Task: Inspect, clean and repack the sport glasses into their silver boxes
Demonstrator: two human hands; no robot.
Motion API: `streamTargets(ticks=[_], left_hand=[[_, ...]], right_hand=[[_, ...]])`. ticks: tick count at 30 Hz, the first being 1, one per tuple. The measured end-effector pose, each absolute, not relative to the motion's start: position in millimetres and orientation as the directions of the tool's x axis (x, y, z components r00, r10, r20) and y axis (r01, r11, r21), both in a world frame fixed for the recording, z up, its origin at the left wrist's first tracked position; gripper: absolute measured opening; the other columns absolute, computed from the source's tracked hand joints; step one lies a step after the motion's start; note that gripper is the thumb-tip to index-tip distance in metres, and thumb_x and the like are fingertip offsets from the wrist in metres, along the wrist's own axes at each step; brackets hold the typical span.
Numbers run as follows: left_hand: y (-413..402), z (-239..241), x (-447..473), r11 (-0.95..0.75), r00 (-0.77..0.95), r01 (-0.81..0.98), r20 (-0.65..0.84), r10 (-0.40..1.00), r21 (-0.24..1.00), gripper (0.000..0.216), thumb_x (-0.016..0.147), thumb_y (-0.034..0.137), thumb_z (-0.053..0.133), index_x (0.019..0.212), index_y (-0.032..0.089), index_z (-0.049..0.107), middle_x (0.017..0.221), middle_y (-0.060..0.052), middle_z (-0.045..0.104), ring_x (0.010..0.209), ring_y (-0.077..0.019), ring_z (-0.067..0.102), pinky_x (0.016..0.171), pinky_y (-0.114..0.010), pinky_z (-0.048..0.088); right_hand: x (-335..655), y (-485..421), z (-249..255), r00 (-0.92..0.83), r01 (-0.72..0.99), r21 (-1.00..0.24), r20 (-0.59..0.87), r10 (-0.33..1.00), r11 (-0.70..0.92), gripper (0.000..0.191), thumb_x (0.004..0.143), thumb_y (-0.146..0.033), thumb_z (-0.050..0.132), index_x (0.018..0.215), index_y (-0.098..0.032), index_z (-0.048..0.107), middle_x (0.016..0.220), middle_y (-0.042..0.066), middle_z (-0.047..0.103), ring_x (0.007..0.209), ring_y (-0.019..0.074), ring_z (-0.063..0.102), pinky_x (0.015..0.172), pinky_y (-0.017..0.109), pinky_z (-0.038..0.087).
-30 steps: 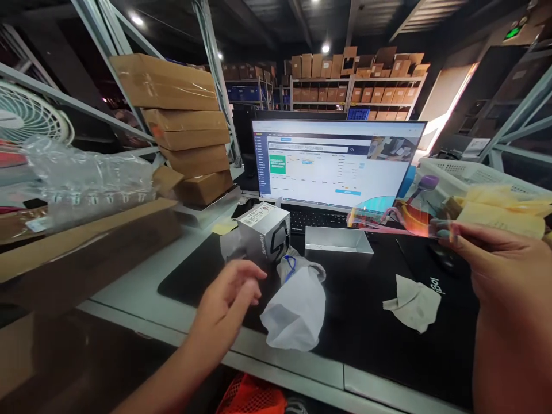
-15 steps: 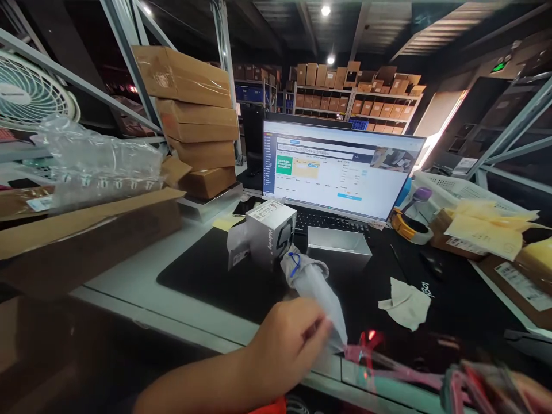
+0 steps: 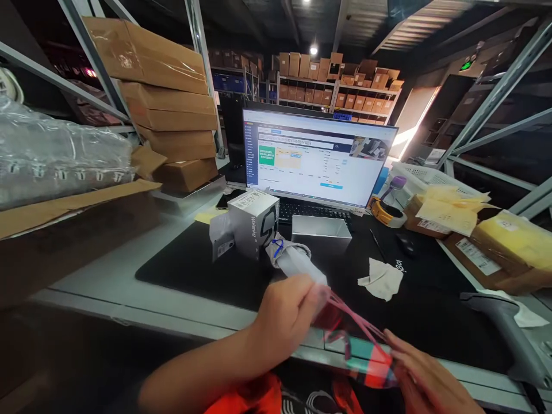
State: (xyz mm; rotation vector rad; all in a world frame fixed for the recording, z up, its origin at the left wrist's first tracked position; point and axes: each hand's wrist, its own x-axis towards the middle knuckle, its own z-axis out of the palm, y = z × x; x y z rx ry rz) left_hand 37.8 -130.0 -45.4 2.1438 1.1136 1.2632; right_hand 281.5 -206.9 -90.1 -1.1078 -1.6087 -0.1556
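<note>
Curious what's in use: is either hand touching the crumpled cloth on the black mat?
No, the cloth lies alone on the mat; the left hand grips a pouch, the right hand pink glasses.

Place: I read this as a warehouse packing station
Landmark: the monitor [image 3: 317, 158] on the desk, showing an order-handling screen
Behind the monitor: steel shelving [image 3: 336, 86] loaded with rows of brown cartons, under bare ceiling lamps
Left of the monitor: a stack of taped cartons [image 3: 168, 115] against a rack post, and air-cushion film [image 3: 56, 152] beyond it
Right of the monitor: a tape roll [image 3: 386, 211], labelled parcels [image 3: 487, 241] and, nearer me, a handheld barcode scanner [image 3: 504, 322]
</note>
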Motion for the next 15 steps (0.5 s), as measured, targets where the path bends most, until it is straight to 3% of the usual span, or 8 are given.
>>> streamTargets(ticks=[3, 6, 8, 12, 15], left_hand=[[-127.0, -43.9, 31.8, -0.604, 0.296, 0.463, 0.529, 0.795, 0.649, 0.036, 0.104, 0.028, 0.037, 0.068, 0.02, 0.037, 0.063, 0.004, 0.04, 0.058, -0.0107, 0.036, 0.059, -0.027, 0.027], [-127.4, -43.9, 27.2, -0.617, 0.321, 0.494, 0.531, 0.784, 0.612, 0.036, 0.103, 0.027, 0.038, 0.068, 0.02, 0.036, 0.063, 0.004, 0.04, 0.058, -0.0107, 0.036, 0.059, -0.028, 0.026], [-129.1, -45.7, 25.4, -0.607, 0.332, 0.514, 0.512, 0.792, 0.606, 0.036, 0.103, 0.027, 0.038, 0.068, 0.02, 0.038, 0.063, 0.004, 0.041, 0.058, -0.0108, 0.037, 0.059, -0.028, 0.027], [-132.2, -55.7, 26.0, -0.583, 0.383, 0.517, 0.439, 0.813, 0.627, 0.036, 0.104, 0.028, 0.036, 0.07, 0.02, 0.044, 0.065, 0.002, 0.047, 0.059, -0.0117, 0.042, 0.06, -0.027, 0.031], [-132.6, -67.0, 28.7, -0.58, 0.398, 0.513, 0.424, 0.814, 0.633, 0.035, 0.104, 0.028, 0.036, 0.072, 0.02, 0.047, 0.067, 0.0, 0.052, 0.061, -0.0129, 0.046, 0.061, -0.027, 0.034]], right_hand=[[286.9, -203.4, -83.3, -0.317, 0.695, -0.125, 0.831, 0.458, 0.708, 0.03, 0.087, -0.003, 0.065, 0.11, -0.019, 0.076, 0.113, 0.006, 0.077, 0.096, 0.022, 0.077, 0.08, 0.026, 0.063], [287.3, -201.3, -85.4, -0.39, 0.716, -0.007, 0.825, 0.41, 0.698, 0.041, 0.084, 0.0, 0.068, 0.122, -0.016, 0.071, 0.119, 0.009, 0.075, 0.1, 0.0223, 0.076, 0.085, 0.026, 0.062], [281.9, -200.0, -91.7, -0.245, 0.786, -0.09, 0.863, 0.441, 0.612, 0.04, 0.084, -0.003, 0.069, 0.12, -0.018, 0.072, 0.116, 0.007, 0.076, 0.095, 0.0217, 0.077, 0.085, 0.027, 0.062], [267.8, -194.7, -107.1, 0.215, 0.804, -0.447, 0.834, 0.508, 0.393, 0.019, 0.09, -0.015, 0.067, 0.102, -0.024, 0.078, 0.097, 0.001, 0.08, 0.08, 0.0193, 0.078, 0.075, 0.026, 0.062], [262.7, -189.0, -116.0, 0.331, 0.724, -0.573, 0.777, 0.535, 0.384, 0.01, 0.089, -0.025, 0.071, 0.093, -0.021, 0.079, 0.088, 0.002, 0.08, 0.073, 0.0206, 0.078, 0.068, 0.025, 0.063]])
